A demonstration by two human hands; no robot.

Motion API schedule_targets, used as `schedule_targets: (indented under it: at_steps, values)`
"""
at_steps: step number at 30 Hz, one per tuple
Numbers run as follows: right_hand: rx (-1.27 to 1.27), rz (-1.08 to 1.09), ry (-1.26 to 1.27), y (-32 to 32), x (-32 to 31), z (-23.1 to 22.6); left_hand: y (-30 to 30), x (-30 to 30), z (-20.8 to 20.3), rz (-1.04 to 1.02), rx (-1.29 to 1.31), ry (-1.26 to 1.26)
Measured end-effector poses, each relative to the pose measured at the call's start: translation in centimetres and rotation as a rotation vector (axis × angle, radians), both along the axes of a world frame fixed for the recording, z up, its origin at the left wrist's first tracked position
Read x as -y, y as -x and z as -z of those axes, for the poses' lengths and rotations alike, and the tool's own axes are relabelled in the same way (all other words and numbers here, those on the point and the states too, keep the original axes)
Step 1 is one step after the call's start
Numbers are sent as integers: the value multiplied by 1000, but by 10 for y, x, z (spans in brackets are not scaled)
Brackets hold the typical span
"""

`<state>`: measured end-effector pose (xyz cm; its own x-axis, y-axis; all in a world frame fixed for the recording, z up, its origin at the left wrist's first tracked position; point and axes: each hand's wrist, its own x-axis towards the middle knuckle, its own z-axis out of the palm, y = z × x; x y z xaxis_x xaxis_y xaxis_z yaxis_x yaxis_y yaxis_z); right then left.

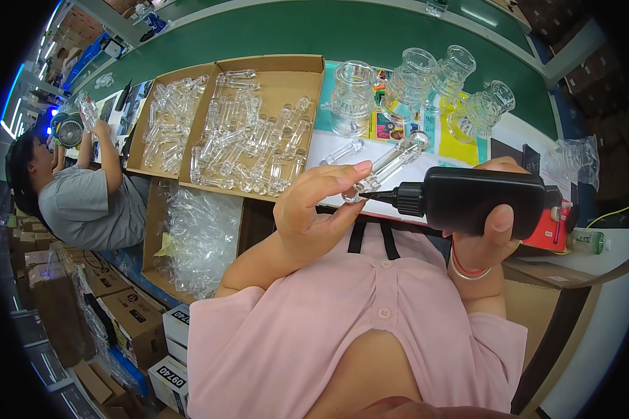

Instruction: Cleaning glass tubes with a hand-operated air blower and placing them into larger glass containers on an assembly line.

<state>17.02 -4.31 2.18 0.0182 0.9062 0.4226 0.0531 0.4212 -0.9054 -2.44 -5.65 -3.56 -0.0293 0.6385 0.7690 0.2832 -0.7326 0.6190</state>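
A clear, glossy rod-like piece (388,167) with rounded ends slants above the worktop (272,31), its near end pinched by fingers of the left hand (309,206). At that end sits the tapered nozzle (385,196) of an opaque black bottle (479,200), wrapped by fingers of the right hand (481,250).

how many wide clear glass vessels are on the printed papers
4 wide clear glass vessels: one nearest the brown cardboard tray, a second to its right, a third partly overlapped by the second, and the fourth rightmost. None looks fully hidden.
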Motion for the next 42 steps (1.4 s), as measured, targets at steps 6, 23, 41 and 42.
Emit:
schedule_targets:
  at_steps: [6, 23, 41, 42]
  values:
    - [110, 45, -141, -5, 0, 2, 2, -2, 2, -32, -83, -28]
    - [508, -255, -571, -19, 15, -4, 1, -1, -3, -115, -144, 46]
    - [209, -238, -864, -14, -1, 13, 6, 12, -15, 454, 445, 623]
    - [193, -221, -841, -13, 0, 13, 6, 13, -16, 476, 461, 644]
